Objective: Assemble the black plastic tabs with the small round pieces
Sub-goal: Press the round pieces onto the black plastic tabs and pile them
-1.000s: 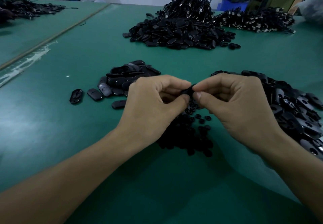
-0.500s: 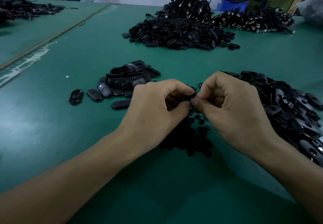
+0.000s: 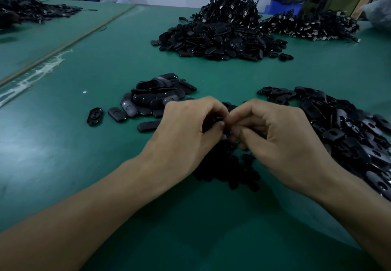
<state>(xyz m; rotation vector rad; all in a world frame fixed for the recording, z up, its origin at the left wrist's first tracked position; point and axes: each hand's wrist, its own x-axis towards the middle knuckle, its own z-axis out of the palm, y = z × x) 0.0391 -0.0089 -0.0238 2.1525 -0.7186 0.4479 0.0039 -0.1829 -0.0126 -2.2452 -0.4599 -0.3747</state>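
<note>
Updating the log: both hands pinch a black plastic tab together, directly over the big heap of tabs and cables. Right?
Not quite. The head view shows the left hand and right hand pinching the black plastic tab together over the near pile of small round black pieces; the big heap of tabs and cables lies farther back.

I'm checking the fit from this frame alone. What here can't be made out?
Head view, black part pinched by left hand and right hand: covered by curled fingers; whether a round piece is seated cannot be told.
Head view, pile of small round pieces: partly under both hands, too dark to separate.
Head view, right tab pile: cut by the frame edge.
</note>
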